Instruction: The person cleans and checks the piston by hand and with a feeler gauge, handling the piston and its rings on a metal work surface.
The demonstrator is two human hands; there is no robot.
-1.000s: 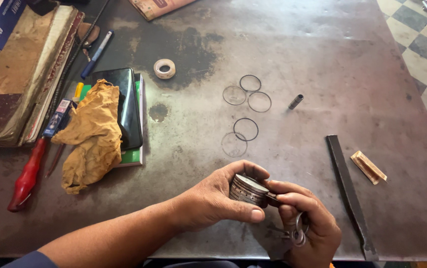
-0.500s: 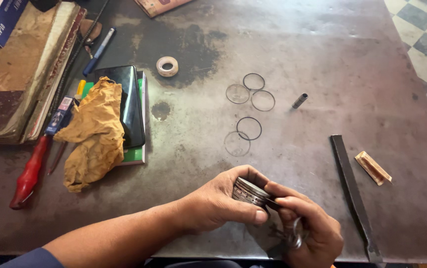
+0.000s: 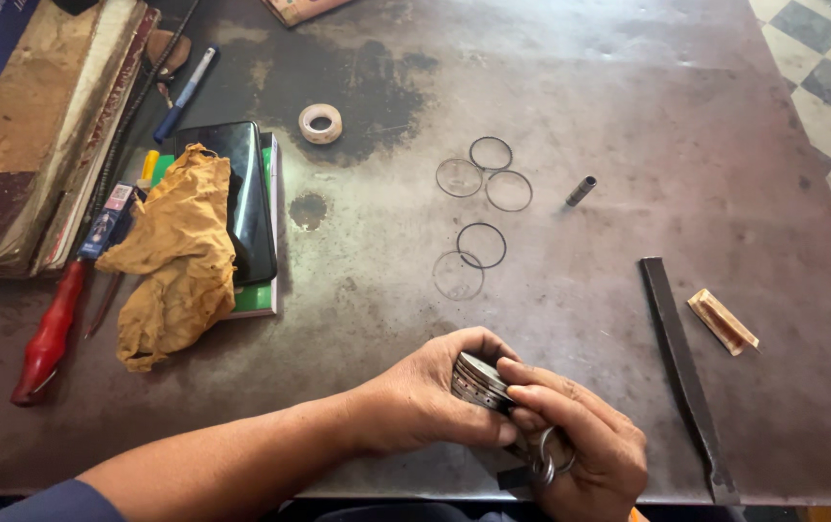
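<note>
Nothing's really moved, both hands still at the table's (image 3: 628,116) near edge. Left hand (image 3: 425,401) grips the piston (image 3: 478,382), axis tilted, crown up-left; right hand (image 3: 580,449) pinches its lower end

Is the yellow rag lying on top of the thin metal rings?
No, the yellow rag lies to the side, partly over a dark phone, while the rings sit bare on the metal table.
</note>
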